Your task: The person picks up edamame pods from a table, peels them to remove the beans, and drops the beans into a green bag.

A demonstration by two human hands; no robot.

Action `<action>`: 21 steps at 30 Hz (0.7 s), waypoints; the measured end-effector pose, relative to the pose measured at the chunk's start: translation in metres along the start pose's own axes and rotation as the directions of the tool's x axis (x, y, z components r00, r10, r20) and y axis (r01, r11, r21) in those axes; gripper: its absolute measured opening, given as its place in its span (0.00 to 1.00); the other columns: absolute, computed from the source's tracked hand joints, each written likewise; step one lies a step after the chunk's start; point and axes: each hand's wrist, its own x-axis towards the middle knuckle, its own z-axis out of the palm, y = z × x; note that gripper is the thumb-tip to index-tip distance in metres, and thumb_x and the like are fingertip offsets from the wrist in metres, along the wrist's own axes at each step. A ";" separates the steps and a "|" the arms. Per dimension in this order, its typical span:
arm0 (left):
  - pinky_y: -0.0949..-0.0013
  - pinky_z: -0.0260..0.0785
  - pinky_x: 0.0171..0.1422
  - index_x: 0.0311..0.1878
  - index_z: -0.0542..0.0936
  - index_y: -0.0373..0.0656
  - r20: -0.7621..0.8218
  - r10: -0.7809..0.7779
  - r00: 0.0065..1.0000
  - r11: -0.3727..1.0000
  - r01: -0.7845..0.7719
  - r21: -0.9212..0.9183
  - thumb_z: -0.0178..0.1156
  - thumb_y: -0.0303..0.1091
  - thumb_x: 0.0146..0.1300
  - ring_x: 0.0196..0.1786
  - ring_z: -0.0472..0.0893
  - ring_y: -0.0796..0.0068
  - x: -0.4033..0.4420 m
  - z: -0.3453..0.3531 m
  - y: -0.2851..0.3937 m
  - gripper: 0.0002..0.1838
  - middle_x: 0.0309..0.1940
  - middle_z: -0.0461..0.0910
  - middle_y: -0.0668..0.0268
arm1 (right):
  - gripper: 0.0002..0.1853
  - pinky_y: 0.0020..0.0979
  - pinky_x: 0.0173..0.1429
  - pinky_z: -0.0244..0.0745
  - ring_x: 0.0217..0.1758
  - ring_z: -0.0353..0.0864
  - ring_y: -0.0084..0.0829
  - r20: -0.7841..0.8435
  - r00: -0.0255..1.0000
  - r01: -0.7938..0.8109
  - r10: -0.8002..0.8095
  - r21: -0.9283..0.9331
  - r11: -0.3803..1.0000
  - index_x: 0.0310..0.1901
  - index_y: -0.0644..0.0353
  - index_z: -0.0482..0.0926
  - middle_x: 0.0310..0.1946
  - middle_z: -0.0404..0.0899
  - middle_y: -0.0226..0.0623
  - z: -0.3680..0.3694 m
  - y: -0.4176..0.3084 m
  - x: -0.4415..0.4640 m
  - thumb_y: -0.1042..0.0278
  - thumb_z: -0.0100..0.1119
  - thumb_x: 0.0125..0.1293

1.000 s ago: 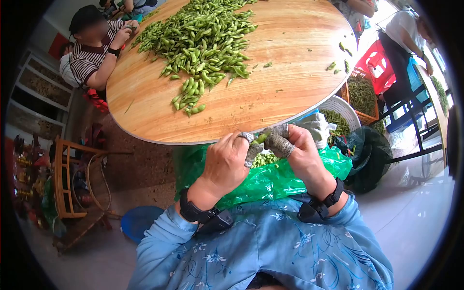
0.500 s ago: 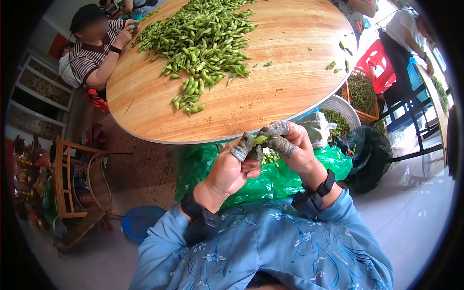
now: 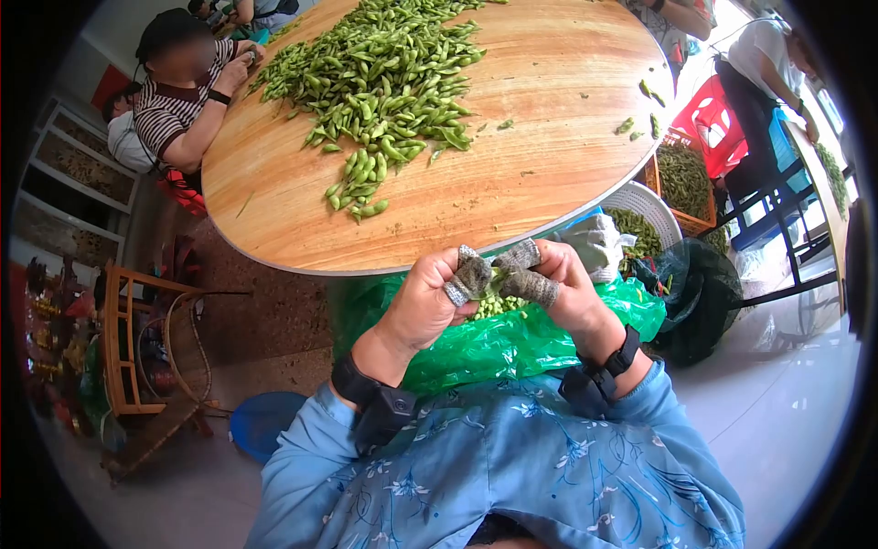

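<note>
Both of my hands come together over my lap, just off the near edge of the round wooden table [image 3: 302, 220]. Grey knitted covers wrap the thumb and finger tips. My left hand [image 3: 422, 300] is closed, pinching one end of a small green soybean pod [image 3: 496, 274]. From the other side my right hand [image 3: 572, 285] grips the same pod, mostly hidden by the covered fingers. Below the hands, pale green shelled beans [image 3: 498, 306] lie in a green plastic bag [image 3: 494, 350] across my lap. A large heap of soybean pods [image 3: 393, 78] spreads over the table.
Several stray pods [image 3: 625, 125] lie near the table's right edge. To the right stand a white basket [image 3: 660, 206] and an orange crate [image 3: 704, 197] of pods. A blue basin [image 3: 265, 424] sits on the floor at left. A person in a striped shirt [image 3: 174, 114] sits across at left.
My fingers have closed further around the pod, so less of it shows. The left hand has shifted slightly up, uncovering more shelled beans below.
</note>
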 end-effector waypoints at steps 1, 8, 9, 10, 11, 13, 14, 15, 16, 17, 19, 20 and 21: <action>0.85 0.51 0.19 0.31 0.72 0.43 -0.021 -0.042 0.999 0.999 0.041 -0.033 0.51 0.27 0.58 0.17 0.63 0.91 -0.001 0.003 0.002 0.01 0.16 0.67 0.76 | 0.07 0.21 0.39 0.69 0.33 0.73 0.17 0.017 1.000 -0.014 0.013 0.069 0.998 0.35 0.66 0.75 0.31 0.77 0.29 -0.001 0.001 0.001 0.72 0.57 0.56; 0.87 0.49 0.19 0.37 0.71 0.44 -0.133 0.027 0.991 0.967 0.008 0.256 0.49 0.29 0.59 0.19 0.62 0.93 0.004 0.003 -0.008 0.04 0.21 0.68 0.77 | 0.05 0.22 0.34 0.69 0.31 0.72 0.17 -0.078 0.996 -0.062 0.031 -0.428 0.902 0.33 0.68 0.74 0.29 0.77 0.31 0.010 -0.010 -0.002 0.76 0.55 0.55; 0.87 0.49 0.19 0.37 0.71 0.44 -0.133 0.028 0.991 0.966 0.008 0.257 0.49 0.29 0.59 0.19 0.62 0.93 0.005 0.003 -0.009 0.04 0.21 0.68 0.77 | 0.05 0.22 0.33 0.68 0.31 0.72 0.17 -0.025 0.997 0.044 -0.074 -0.612 0.789 0.33 0.69 0.74 0.28 0.77 0.31 0.011 -0.013 -0.002 0.77 0.54 0.55; 0.87 0.49 0.21 0.37 0.71 0.44 -0.134 0.044 0.990 0.966 -0.007 0.259 0.47 0.28 0.59 0.21 0.62 0.93 0.005 0.002 -0.011 0.05 0.23 0.68 0.78 | 0.05 0.22 0.32 0.68 0.31 0.71 0.16 0.050 0.985 0.145 -0.166 -0.762 0.631 0.33 0.69 0.74 0.28 0.77 0.31 0.010 -0.015 -0.002 0.78 0.53 0.55; 0.88 0.50 0.23 0.38 0.71 0.44 -0.135 0.059 0.989 0.965 -0.022 0.261 0.46 0.26 0.59 0.23 0.62 0.94 0.005 0.002 -0.014 0.06 0.25 0.69 0.78 | 0.05 0.22 0.32 0.68 0.31 0.71 0.16 0.049 0.985 0.144 -0.166 -0.763 0.630 0.33 0.69 0.74 0.28 0.77 0.31 0.010 -0.013 -0.002 0.78 0.53 0.55; 0.87 0.52 0.25 0.39 0.70 0.44 -0.143 0.049 0.989 0.973 -0.015 0.229 0.44 0.24 0.57 0.25 0.63 0.92 0.006 0.001 -0.019 0.08 0.27 0.69 0.77 | 0.04 0.22 0.32 0.68 0.30 0.71 0.17 -0.083 0.995 -0.002 -0.048 -0.524 0.852 0.33 0.68 0.74 0.26 0.76 0.31 0.009 -0.006 -0.001 0.78 0.54 0.56; 0.86 0.55 0.27 0.40 0.70 0.43 -0.153 0.042 0.987 0.980 -0.011 0.199 0.43 0.22 0.56 0.26 0.64 0.91 0.007 0.000 -0.022 0.10 0.28 0.69 0.77 | 0.04 0.22 0.32 0.68 0.30 0.71 0.17 -0.080 0.996 -0.001 -0.049 -0.524 0.852 0.33 0.68 0.74 0.26 0.76 0.31 0.009 -0.004 -0.002 0.78 0.54 0.56; 0.84 0.57 0.29 0.40 0.70 0.42 -0.130 0.129 0.983 0.961 -0.091 0.260 0.42 0.20 0.55 0.27 0.65 0.89 0.010 0.000 -0.028 0.12 0.29 0.69 0.75 | 0.04 0.22 0.32 0.68 0.30 0.70 0.17 -0.136 0.989 -0.016 -0.054 -0.470 0.883 0.33 0.67 0.75 0.26 0.75 0.30 0.009 -0.001 -0.003 0.77 0.53 0.56; 0.82 0.60 0.31 0.41 0.70 0.41 -0.108 0.216 0.970 0.931 -0.171 0.322 0.40 0.18 0.53 0.28 0.66 0.87 0.012 -0.003 -0.034 0.14 0.29 0.69 0.74 | 0.04 0.22 0.32 0.68 0.29 0.70 0.17 -0.185 0.981 -0.028 -0.054 -0.412 0.911 0.33 0.67 0.75 0.26 0.75 0.30 0.009 0.001 -0.003 0.77 0.53 0.57; 0.80 0.62 0.35 0.43 0.69 0.40 -0.090 0.182 0.979 0.836 -0.106 0.539 0.41 0.18 0.52 0.31 0.68 0.84 0.009 -0.012 -0.038 0.15 0.29 0.70 0.72 | 0.04 0.21 0.31 0.67 0.28 0.69 0.16 -0.227 0.972 -0.046 -0.063 -0.445 0.894 0.33 0.66 0.75 0.26 0.75 0.29 0.001 0.001 -0.006 0.76 0.53 0.58; 0.75 0.65 0.39 0.49 0.68 0.41 -0.005 0.260 0.966 0.574 -0.150 0.805 0.52 0.23 0.52 0.32 0.71 0.77 0.001 -0.007 -0.031 0.18 0.32 0.73 0.66 | 0.04 0.20 0.30 0.66 0.27 0.69 0.17 -0.330 0.932 -0.090 -0.153 -0.616 0.783 0.34 0.65 0.76 0.26 0.75 0.29 -0.028 -0.005 -0.015 0.76 0.53 0.58; 0.72 0.66 0.40 0.51 0.68 0.41 0.073 0.305 0.950 0.411 -0.201 0.889 0.56 0.26 0.51 0.33 0.73 0.73 -0.004 0.000 -0.022 0.21 0.34 0.74 0.63 | 0.04 0.20 0.31 0.66 0.26 0.69 0.17 -0.384 0.901 -0.081 -0.204 -0.609 0.789 0.33 0.66 0.76 0.25 0.75 0.28 -0.046 -0.013 -0.019 0.77 0.55 0.56; 0.67 0.68 0.39 0.47 0.71 0.40 0.204 0.482 0.852 0.188 -0.329 0.926 0.62 0.30 0.48 0.33 0.75 0.63 -0.003 -0.002 -0.025 0.21 0.35 0.75 0.58 | 0.04 0.21 0.30 0.66 0.26 0.68 0.17 -0.353 0.838 0.016 -0.415 -0.746 0.666 0.32 0.66 0.76 0.24 0.74 0.27 -0.071 -0.014 -0.024 0.78 0.53 0.55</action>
